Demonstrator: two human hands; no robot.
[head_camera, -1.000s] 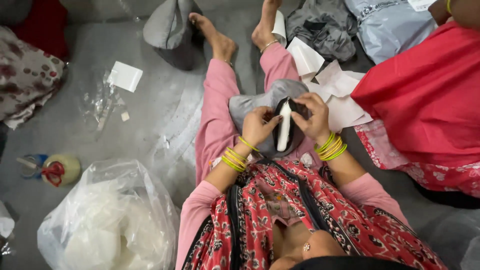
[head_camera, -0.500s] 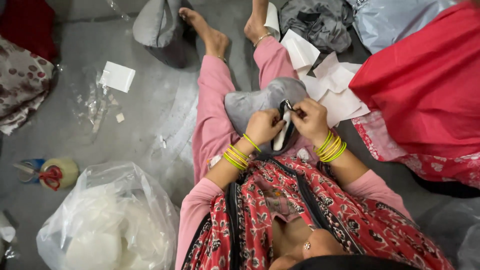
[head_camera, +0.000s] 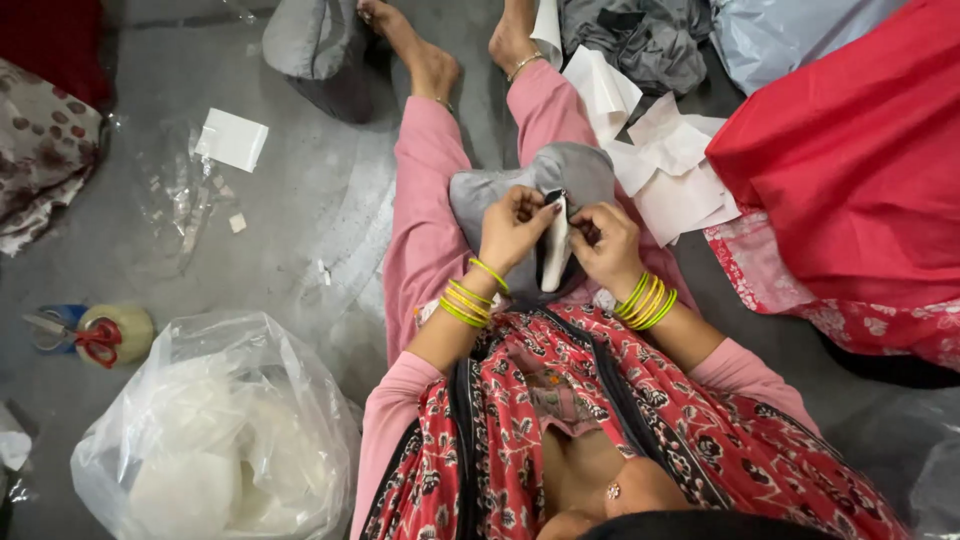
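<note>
Grey cloth (head_camera: 500, 195) lies over the lap of a person seated on the floor in pink trousers, and on it both hands work a small white strip (head_camera: 555, 255) with a dark edge. The left hand (head_camera: 515, 228) pinches the strip's upper end between thumb and fingertips; the right hand (head_camera: 605, 243) is closed on its other side, fingers curled tight against it. The strip stands nearly upright between the two, just above the knees.

The grip looks small and fiddly. If either pinch loosens, the strip could drop into the folds of the cloth or slide off the lap onto the floor, and a hard pull from both sides might tear or crease it.

Counted around the sitter: two hands, two bare feet, one strip in hand. Each wrist carries a stack of yellow-green bangles (head_camera: 648, 300), too close-packed to number. White paper sheets (head_camera: 670, 170) lie in a loose pile to the right, overlapping too much to count; one more sheet (head_camera: 232, 138) sits alone to the left. One clear plastic bag (head_camera: 215, 430) of white pieces stands near the left elbow, and one pair of scissors (head_camera: 85, 335) rests beside a roll of tape.
</note>
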